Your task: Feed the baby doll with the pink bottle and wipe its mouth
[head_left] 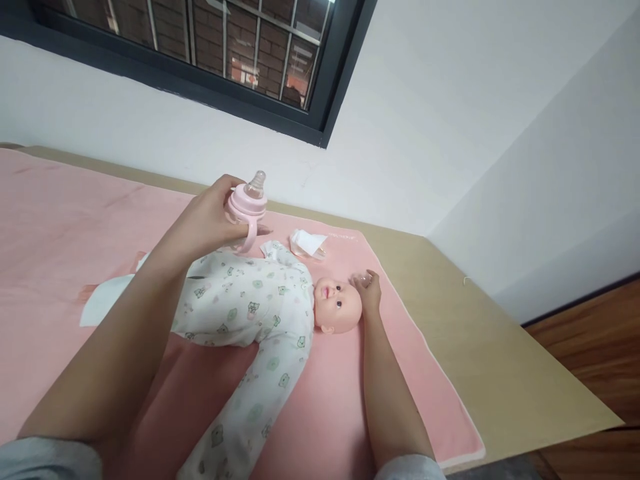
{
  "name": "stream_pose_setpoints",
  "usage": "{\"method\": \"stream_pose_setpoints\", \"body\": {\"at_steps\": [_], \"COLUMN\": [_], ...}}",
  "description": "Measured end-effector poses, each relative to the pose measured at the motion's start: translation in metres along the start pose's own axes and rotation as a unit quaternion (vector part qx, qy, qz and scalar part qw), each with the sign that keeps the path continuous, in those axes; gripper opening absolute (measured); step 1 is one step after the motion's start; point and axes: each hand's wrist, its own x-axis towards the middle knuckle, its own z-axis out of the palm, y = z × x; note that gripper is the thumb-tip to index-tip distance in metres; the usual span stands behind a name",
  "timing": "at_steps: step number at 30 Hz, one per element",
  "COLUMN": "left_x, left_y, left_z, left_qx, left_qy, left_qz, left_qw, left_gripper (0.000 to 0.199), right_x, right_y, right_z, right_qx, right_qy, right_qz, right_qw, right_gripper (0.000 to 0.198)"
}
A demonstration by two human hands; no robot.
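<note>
Left hand [213, 217] grips pink bottle [246, 208]; right hand [369, 290] pinches clear cap [361, 279] beside doll [260, 320].

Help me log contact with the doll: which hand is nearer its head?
Right. The right hand rests by the top of the doll's head, holding a small clear cap. The left hand holds a pink bottle above the doll's body.

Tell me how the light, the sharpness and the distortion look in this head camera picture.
Head view: soft, even light with only faint shadows; no glare on the pink plastic baby bottle in the left hand. The doll in white printed pyjamas and the right hand are sharp. The dark window frame slants, and the forearms look stretched by the wide lens.
</note>
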Motion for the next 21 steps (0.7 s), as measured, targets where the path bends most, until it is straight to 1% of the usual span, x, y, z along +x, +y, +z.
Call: {"method": "stream_pose_setpoints", "body": {"at_steps": [3,6,8,11,13,15,18,21], "left_x": [0.001,0.0,0.002,0.014,0.025,0.035,0.046,0.052], "left_y": [-0.002,-0.001,-0.003,-0.017,-0.03,-0.044,-0.062,-0.076], "left_z": [-0.005,-0.009,-0.008,0.001,0.011,0.022,0.038,0.051], "left_qx": [-0.002,-0.037,-0.045,-0.013,0.008,0.048,0.117,0.187], "left_qy": [0.012,0.035,0.059,0.079,0.074,0.056,0.007,-0.034], "left_qz": [-0.008,-0.02,-0.025,-0.041,-0.067,-0.09,-0.103,-0.111], "left_qw": [1.0,0.998,0.997,0.996,0.995,0.993,0.988,0.975], "left_gripper": [0.048,0.05,0.05,0.051,0.054,0.054,0.055,0.061], "right_x": [-0.001,-0.001,0.0,0.0,0.001,0.002,0.004,0.005], "right_y": [-0.001,-0.007,-0.01,-0.013,-0.013,-0.012,-0.009,-0.006], "right_z": [0.003,0.005,0.005,0.004,0.003,0.002,0.002,0.003], "right_qx": [0.007,0.005,0.01,0.02,0.025,0.027,0.028,0.033], "right_qy": [-0.011,-0.011,0.005,0.036,0.049,0.053,0.054,0.062], "right_qz": [0.041,0.064,0.069,0.064,0.062,0.062,0.063,0.06], "right_qw": [0.999,0.998,0.998,0.997,0.997,0.996,0.996,0.996], "right_gripper": [0.075,0.077,0.076,0.077,0.078,0.078,0.078,0.076]}}
